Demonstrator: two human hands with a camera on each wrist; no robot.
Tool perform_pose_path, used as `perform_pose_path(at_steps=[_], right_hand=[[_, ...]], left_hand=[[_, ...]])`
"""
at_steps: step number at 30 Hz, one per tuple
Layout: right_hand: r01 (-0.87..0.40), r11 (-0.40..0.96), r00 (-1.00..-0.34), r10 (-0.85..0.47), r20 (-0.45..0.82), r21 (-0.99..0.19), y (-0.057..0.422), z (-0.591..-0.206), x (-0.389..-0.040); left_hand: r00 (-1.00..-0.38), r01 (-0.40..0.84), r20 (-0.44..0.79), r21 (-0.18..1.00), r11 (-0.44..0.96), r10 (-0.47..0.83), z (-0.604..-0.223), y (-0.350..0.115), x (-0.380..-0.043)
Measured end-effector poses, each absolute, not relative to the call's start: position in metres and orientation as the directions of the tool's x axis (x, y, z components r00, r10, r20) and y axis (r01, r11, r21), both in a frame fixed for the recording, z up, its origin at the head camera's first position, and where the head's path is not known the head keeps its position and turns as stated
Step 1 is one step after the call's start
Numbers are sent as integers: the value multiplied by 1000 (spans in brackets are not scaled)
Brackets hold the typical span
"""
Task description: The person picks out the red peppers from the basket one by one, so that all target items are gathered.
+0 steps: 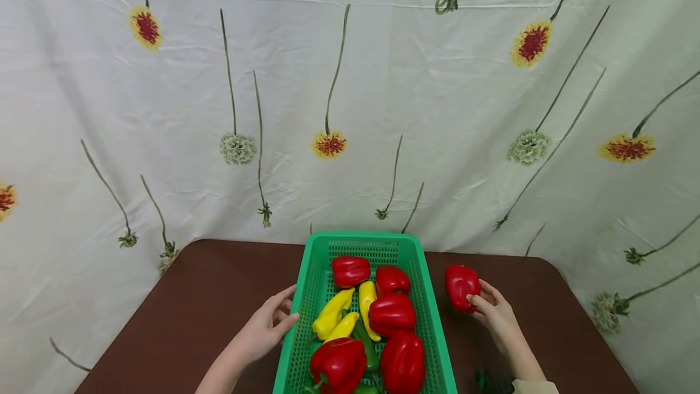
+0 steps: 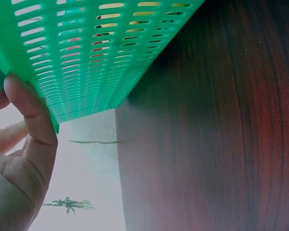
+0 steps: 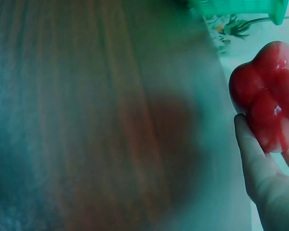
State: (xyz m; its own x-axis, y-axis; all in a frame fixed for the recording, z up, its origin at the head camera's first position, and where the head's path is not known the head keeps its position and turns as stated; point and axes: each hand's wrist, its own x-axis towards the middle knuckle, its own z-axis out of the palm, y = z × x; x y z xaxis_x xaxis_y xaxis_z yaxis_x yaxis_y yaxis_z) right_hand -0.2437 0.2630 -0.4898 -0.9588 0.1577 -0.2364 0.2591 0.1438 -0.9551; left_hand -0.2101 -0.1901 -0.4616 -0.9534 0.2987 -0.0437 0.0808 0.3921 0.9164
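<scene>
My right hand point(image 1: 496, 316) holds a red bell pepper point(image 1: 461, 286) to the right of the green basket point(image 1: 432, 297). Seen from the right wrist, the lobed end of that pepper point(image 3: 269, 91) faces the camera, with fingers along its side. On the other side, fingertips of my left hand point(image 1: 262, 327) touch the basket's left rim. The left wrist view has this hand point(image 2: 24, 163) at the rim, beside the slotted wall point(image 2: 82, 53). Inside the basket lie several red bell peppers point(image 1: 391, 315), yellow peppers point(image 1: 332, 315) and a green pepper point(image 1: 366, 345), partly covered.
The basket stands on a dark brown table point(image 1: 229, 284) with rounded back corners. Behind it hangs a pale curtain point(image 1: 295, 78) printed with flowers. A dark object point(image 1: 494, 383) lies near the right forearm, mostly cut off by the lower frame edge.
</scene>
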Motion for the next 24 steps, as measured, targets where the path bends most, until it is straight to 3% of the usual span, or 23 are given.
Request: perform_pose_path(at_steps=[11, 24], right_hand=[[285, 124, -951, 162, -264, -950, 270, -511, -243], [273, 249, -956, 176, -234, -929, 271, -505, -242]], left_hand=[[-950, 90, -33, 924, 373, 311, -463, -191, -210], [-954, 92, -25, 923, 373, 299, -462, -190, -209]])
